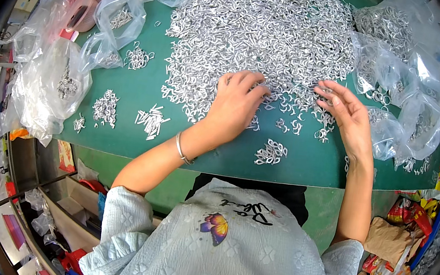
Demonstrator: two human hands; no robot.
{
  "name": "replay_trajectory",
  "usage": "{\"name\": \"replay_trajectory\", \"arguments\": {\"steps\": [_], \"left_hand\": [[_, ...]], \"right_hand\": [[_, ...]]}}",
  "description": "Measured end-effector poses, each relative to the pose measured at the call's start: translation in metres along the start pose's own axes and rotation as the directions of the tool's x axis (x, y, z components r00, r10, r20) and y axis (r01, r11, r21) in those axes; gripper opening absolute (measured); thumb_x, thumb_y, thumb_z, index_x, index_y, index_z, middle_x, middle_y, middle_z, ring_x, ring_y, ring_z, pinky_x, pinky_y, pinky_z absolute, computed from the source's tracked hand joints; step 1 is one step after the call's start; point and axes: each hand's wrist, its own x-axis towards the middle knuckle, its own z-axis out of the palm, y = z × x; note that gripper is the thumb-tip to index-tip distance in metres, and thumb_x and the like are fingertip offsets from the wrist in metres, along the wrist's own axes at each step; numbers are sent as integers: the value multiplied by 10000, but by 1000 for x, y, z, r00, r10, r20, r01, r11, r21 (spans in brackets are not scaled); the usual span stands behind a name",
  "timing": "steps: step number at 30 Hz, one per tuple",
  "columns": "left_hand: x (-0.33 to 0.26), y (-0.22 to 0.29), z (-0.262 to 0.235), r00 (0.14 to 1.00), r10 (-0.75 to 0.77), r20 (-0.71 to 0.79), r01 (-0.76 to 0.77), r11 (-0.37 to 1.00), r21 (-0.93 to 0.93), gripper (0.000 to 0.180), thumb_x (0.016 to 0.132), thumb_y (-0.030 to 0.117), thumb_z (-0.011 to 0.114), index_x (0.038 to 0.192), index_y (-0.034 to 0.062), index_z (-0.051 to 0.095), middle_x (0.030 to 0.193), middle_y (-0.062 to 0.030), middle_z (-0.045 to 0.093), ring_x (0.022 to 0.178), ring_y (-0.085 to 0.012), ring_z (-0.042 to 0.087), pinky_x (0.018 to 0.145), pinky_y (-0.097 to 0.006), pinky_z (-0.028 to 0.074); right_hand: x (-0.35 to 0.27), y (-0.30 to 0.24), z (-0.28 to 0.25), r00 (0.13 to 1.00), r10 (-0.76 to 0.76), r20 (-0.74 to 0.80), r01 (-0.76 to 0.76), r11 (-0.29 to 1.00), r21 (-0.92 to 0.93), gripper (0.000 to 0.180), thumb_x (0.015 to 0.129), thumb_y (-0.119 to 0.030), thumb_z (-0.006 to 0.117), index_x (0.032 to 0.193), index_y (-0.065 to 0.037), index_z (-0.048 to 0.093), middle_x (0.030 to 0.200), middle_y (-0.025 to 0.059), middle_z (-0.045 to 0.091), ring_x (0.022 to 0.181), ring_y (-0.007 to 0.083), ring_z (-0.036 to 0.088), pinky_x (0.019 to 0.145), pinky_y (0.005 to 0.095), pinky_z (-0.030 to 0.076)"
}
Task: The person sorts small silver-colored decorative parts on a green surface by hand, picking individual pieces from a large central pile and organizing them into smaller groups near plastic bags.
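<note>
A wide heap of small silver metal pieces (262, 29), many looking like loops or hooks, covers the middle of the green table (190, 153). My left hand (238, 104) rests on the heap's near edge, its fingers bent and slightly apart, with the tips partly hidden. Farther right, my right hand (348, 112) is at the heap's edge, palm turned inward and curved fingers apart. I make out nothing held in either hand. Loose pieces (288, 125) are scattered between the hands. Closer to me is a small separate pile of looped pieces (271, 152).
On the left are small piles of short rods (152, 121), loops (105, 107) and rings (139, 57). Clear plastic bags (51, 87) and a pink basket (83, 8) stand beyond them. More bags of metal parts (394, 77) line the right side. Shelving (66, 206) is below left.
</note>
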Motion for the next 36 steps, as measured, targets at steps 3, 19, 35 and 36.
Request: {"name": "replay_trajectory", "arguments": {"steps": [3,19,35,36], "left_hand": [[0,-1,-5,999,-48,-13,48,999,-16,250,846,62,676,1090,91,632,1219,-78,567,1163,-306,518,969,-444,365],[-8,35,4,969,148,199,-98,965,-244,428,775,-80,607,1186,37,621,1358,-155,509,1291,-380,454,1026,-466,434],[42,22,28,986,108,124,-112,993,28,177,823,112,689,991,96,635,1139,-50,563,1061,-248,516,855,-410,360],[40,20,24,990,101,100,-104,994,30,173,822,108,689,986,95,636,1129,-50,564,1056,-249,518,854,-409,360]], "right_hand": [[-8,-1,-7,990,-135,-39,128,981,-149,320,1016,-128,502,1289,17,587,1303,112,615,1198,194,591,985,321,483],[-17,18,28,903,-430,-4,227,485,-845,243,772,14,709,1000,-14,628,995,131,614,953,329,571,830,403,458],[-17,19,12,942,-335,-8,191,557,-808,147,761,-18,736,862,-18,629,846,92,615,824,286,578,757,395,451],[-17,19,10,950,-307,-61,144,602,-785,146,763,-15,734,866,-15,631,842,94,618,814,286,579,750,393,455]]}}
